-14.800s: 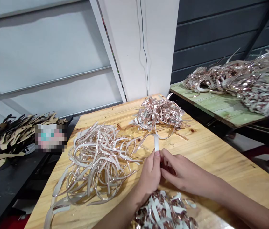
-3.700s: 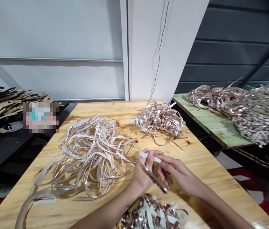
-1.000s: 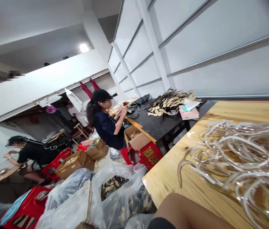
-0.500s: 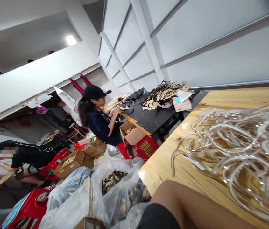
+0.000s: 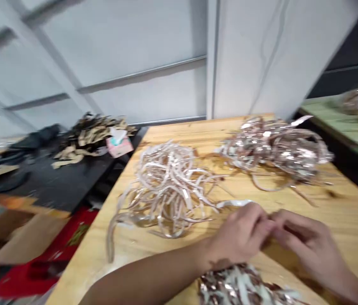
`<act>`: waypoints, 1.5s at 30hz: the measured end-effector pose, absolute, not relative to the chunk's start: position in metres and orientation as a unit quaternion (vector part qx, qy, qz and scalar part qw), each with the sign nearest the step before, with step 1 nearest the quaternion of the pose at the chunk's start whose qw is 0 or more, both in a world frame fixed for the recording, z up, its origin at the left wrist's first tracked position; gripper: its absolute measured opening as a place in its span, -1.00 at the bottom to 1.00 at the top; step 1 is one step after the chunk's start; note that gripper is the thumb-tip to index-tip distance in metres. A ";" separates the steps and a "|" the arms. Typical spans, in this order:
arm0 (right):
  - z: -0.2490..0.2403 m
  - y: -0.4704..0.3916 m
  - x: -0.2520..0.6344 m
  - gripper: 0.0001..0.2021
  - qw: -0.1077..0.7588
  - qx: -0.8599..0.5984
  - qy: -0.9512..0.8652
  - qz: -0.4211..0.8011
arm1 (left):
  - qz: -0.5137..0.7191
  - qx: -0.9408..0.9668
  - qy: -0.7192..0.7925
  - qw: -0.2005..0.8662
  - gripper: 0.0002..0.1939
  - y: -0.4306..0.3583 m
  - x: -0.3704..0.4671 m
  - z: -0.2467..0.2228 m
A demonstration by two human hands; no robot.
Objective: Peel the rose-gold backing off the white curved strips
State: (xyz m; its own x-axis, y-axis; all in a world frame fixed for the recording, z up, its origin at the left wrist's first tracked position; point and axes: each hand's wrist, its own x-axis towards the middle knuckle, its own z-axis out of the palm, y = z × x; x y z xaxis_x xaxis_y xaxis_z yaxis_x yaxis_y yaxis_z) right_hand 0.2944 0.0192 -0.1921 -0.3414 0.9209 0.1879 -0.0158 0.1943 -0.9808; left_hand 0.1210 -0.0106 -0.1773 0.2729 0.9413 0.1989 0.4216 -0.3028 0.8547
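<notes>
My left hand (image 5: 242,235) and my right hand (image 5: 312,243) meet above the wooden table (image 5: 350,207), fingertips pinched together. A pale, shiny strip (image 5: 234,203) comes out from behind my left hand, which appears to grip it. What my right fingers pinch is hidden and blurred. Left of my hands lies a tangle of long white and rose-metallic strips (image 5: 169,182). Farther back to the right is a second heap of shiny strips (image 5: 277,148). Just below my left wrist sits a third pile of metallic and white strips (image 5: 239,286).
A black table (image 5: 83,178) on the left carries dark and beige cut pieces (image 5: 92,133) and a pink tissue box (image 5: 120,146). An open cardboard box (image 5: 23,237) stands at its near edge. A green table (image 5: 340,123) holds another shiny heap at right.
My view has swung right, from the co-workers and boxes to my table. Both my hands, out of view before, now show with fingers together. The co-workers have left the view.
</notes>
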 end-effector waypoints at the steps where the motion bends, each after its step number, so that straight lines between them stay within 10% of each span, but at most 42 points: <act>1: -0.191 0.023 0.297 -0.65 0.426 -0.348 -0.653 0.520 | 0.376 0.724 0.461 0.349 -0.75 -0.008 0.118 -0.178; 17: -0.184 0.046 0.287 -0.88 0.450 -0.256 -0.344 0.783 | 0.467 0.632 0.427 0.448 -0.68 -0.004 0.118 -0.183; 29: -0.184 0.035 0.289 -0.69 0.357 -0.373 -0.730 0.448 | 0.481 0.638 0.419 0.432 -0.69 -0.004 0.113 -0.181; 45: -0.185 0.042 0.291 -0.75 0.408 -0.356 -0.528 0.654 | 0.427 0.636 0.413 0.493 -0.57 0.001 0.114 -0.184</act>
State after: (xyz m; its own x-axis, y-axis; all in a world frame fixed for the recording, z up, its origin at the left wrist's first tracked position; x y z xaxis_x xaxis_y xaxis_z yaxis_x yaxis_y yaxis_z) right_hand 0.2910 0.0423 -0.1855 -0.4134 0.9099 -0.0349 -0.1567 -0.1088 -0.9816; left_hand 0.1143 0.0009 -0.1840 0.2945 0.9459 0.1360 0.1048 -0.1735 0.9792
